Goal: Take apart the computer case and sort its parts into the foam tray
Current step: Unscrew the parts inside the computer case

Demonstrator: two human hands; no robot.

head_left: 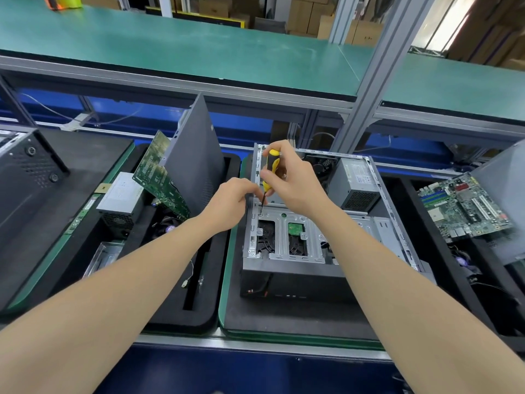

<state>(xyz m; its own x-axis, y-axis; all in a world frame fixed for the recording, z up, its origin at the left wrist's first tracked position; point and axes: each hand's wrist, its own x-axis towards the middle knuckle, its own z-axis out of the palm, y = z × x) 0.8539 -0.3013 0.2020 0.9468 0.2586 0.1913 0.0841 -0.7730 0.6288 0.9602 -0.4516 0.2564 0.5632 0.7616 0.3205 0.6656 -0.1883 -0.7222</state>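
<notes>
Right grip [287,180] is wrapped round the yellow-and-black screwdriver [270,166], its tip seated on a screw [260,215] in the drive cage [281,237] of the computer case [298,277], centre frame. Left grip [231,200] curls beside the shaft; whether it pinches it cannot be told. Risks: the tilted driver may slip and strip the head; a freed screw may drop inside the case and never reach the foam tray [181,319], lower left.

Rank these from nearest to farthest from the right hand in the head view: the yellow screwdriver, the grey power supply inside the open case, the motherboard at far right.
1. The yellow screwdriver: gripped in the right hand itself.
2. The grey power supply: just right of the hand, inside the open case.
3. The motherboard: far right, beyond the case.
</notes>
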